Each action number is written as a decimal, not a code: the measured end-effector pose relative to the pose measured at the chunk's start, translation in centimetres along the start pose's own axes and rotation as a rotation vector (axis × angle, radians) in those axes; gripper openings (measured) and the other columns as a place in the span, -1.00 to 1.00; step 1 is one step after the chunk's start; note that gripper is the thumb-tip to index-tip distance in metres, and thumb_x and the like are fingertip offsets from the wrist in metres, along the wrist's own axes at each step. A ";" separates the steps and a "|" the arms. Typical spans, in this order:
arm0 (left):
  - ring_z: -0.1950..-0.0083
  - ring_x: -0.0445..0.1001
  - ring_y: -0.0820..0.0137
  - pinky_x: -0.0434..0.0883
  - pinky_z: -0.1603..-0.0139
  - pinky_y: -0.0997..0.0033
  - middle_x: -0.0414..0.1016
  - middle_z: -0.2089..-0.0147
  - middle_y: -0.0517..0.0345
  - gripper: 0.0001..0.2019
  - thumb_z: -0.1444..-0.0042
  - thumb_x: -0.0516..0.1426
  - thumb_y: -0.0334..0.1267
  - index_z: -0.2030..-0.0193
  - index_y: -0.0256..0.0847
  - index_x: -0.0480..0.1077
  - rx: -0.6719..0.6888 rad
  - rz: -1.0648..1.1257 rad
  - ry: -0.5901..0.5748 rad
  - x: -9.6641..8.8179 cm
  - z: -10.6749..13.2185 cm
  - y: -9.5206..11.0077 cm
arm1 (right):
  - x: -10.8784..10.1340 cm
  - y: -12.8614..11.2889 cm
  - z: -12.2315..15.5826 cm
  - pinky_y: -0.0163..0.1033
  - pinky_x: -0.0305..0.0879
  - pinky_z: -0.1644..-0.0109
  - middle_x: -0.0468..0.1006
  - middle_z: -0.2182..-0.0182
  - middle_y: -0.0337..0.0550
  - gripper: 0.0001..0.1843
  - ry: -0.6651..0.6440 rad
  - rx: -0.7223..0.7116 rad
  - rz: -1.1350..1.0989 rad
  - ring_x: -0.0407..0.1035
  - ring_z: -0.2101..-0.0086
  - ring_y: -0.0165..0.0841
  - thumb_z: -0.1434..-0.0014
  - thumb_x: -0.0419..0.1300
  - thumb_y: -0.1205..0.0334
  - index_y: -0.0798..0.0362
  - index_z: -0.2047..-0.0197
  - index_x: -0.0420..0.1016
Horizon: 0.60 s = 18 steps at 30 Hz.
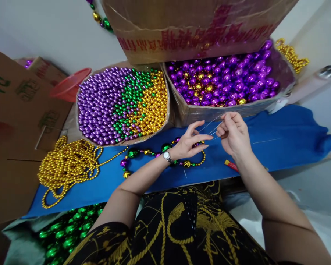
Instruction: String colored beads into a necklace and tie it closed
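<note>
Head | left fingers: spread | right fingers: pinching thread | thread: between them

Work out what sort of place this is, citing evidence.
Probably a bead-stringing workspace: loose purple, green and gold beads, heaped gold bead strands, and a multicoloured bead strand on blue cloth.

Right hand pinching thread, left hand spread, beads on cloth

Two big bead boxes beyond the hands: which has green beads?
The left box, nearest the gold strands: green beads lie between purple and gold. The right box shows only purple and gold.
</note>
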<state>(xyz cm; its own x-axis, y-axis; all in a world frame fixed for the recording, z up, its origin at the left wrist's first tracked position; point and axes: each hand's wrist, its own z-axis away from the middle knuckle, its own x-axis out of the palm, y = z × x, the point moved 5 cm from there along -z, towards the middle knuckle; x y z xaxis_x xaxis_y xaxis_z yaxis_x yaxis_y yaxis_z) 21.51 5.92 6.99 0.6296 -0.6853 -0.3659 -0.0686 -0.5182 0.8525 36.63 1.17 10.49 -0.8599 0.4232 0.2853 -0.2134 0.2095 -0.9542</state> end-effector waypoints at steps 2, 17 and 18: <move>-0.13 0.36 0.15 0.40 -0.10 0.05 -0.04 -0.45 -0.01 -0.74 -0.12 0.25 -0.19 0.02 0.02 0.56 0.018 -0.066 0.000 0.1 0.0 0.0 | -0.1 0.1 0.0 -0.36 0.10 0.55 0.04 0.62 -0.42 -0.68 0.001 0.015 -0.037 0.06 0.60 -0.53 -0.15 0.30 -0.08 -0.07 0.28 0.33; -0.08 0.43 0.27 0.42 -0.14 0.08 0.59 0.10 0.04 -0.84 -0.22 0.16 -0.34 0.09 -0.19 0.52 0.316 -0.352 -0.075 1.0 -0.3 -0.5 | -0.9 1.9 -0.4 -0.40 0.07 0.55 0.06 0.61 -0.47 -0.59 -0.017 0.046 -0.131 0.07 0.61 -0.58 -0.12 0.29 -0.16 -0.04 0.27 0.28; -0.13 0.41 0.24 0.40 -0.17 0.04 0.60 0.09 0.05 -0.84 -0.21 0.17 -0.36 0.09 -0.18 0.52 0.336 -0.369 -0.083 1.1 -0.2 -0.3 | -0.9 2.1 -0.3 -0.40 0.07 0.55 0.06 0.61 -0.47 -0.59 -0.006 0.044 -0.146 0.07 0.61 -0.58 -0.13 0.29 -0.17 -0.04 0.27 0.28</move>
<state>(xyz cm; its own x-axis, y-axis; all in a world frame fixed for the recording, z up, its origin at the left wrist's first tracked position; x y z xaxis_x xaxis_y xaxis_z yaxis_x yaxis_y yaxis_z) 22.32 5.45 6.37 0.5958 -0.4573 -0.6602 -0.1076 -0.8601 0.4986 37.07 1.54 8.25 -0.8209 0.3856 0.4213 -0.3570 0.2294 -0.9055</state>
